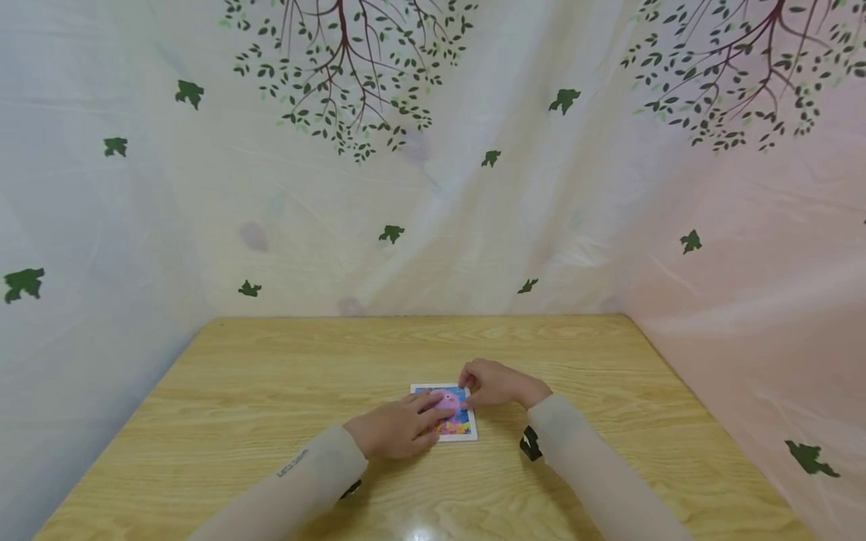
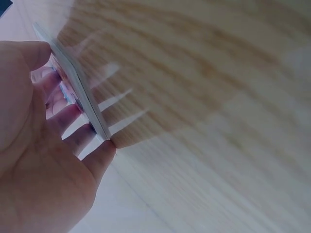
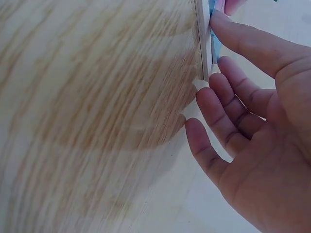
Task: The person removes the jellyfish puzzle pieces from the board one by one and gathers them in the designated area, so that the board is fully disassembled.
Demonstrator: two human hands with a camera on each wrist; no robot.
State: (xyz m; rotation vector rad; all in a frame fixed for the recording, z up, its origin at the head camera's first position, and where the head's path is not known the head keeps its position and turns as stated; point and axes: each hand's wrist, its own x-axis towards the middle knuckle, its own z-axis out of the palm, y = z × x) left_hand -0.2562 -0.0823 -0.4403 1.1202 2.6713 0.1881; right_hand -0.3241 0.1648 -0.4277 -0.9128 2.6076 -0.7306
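Observation:
A small square picture board [image 1: 471,433] lies on the table, white-bordered, with a pink cartoon creature on blue and yellow at its lower part. My left hand [image 1: 399,427] rests over its left half, fingers spread across the picture. In the left wrist view, the thumb and little finger of the left hand [image 2: 43,165] reach the board's edges [image 2: 80,85]. At the upper right corner is my right hand [image 1: 499,382]. Its thumb touches the blue part [image 3: 215,43] of the picture in the right wrist view, while the other fingers of the right hand [image 3: 262,126] curve loosely beside the corner.
The wood-grain table [image 1: 304,353] reaches back to a pale curtain [image 1: 433,270] printed with trees and green birds. Curtain cloth also hangs along both sides. Dark straps [image 1: 531,443] show at the sleeve cuffs.

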